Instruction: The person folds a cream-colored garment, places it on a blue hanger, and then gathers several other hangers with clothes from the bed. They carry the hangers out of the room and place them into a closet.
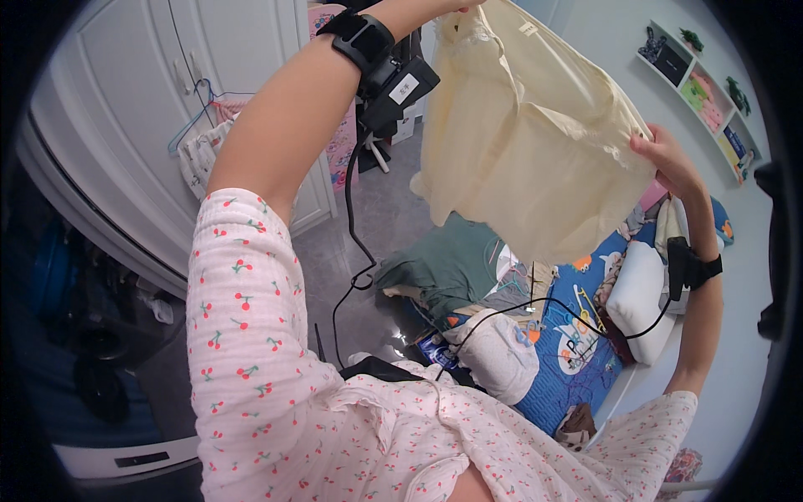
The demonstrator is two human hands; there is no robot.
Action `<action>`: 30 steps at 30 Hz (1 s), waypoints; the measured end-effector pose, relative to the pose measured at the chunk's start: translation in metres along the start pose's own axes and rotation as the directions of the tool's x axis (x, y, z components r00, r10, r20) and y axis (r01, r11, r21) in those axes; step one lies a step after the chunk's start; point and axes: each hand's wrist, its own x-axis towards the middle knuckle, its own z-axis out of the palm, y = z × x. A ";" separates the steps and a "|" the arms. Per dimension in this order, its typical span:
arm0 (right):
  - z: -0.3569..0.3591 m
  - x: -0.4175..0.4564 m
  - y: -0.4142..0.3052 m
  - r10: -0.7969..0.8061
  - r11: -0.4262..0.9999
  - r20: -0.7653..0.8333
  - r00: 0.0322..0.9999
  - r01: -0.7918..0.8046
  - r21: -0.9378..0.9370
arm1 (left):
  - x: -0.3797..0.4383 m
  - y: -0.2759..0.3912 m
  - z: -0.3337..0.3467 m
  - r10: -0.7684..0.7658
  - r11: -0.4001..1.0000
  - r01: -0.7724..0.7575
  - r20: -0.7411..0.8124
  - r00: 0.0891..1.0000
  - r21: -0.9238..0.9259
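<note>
A pale yellow garment (527, 150) with lace trim hangs spread out in the air in front of me. A small label shows near its upper edge. My right hand (670, 158) pinches its right side between thumb and fingers. At the top of the view, my left hand (467, 5) is mostly cut off by the picture's edge; the visible fingers are at the garment's upper left corner. Part of the bed behind is hidden by the cloth. Black straps with small devices (401, 91) are around both forearms, and a black cable runs from each.
Below the garment, a bed with a blue quilt (546, 401) bears a dark green garment (445, 260), several clothes hangers (586, 307) and a white pillow (637, 301). A white wardrobe (125, 81) stands left, with clothes on hangers (210, 150) at its handles. A wall shelf (702, 94) is upper right.
</note>
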 end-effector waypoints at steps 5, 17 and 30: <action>-0.002 -0.011 0.004 0.028 0.997 0.200 0.979 -0.014 -0.071 | 0.004 0.002 0.001 0.099 0.994 -0.097 -0.053 0.994 0.051; -0.051 -0.027 -0.026 -0.712 0.587 -0.384 0.588 0.198 -0.785 | 0.034 -0.016 -0.046 0.296 0.879 -0.190 -0.188 0.936 0.437; 0.060 -0.049 0.129 -0.183 0.900 -0.391 0.902 -0.006 -0.435 | -0.085 -0.099 0.173 -0.074 0.995 0.039 0.414 0.907 0.092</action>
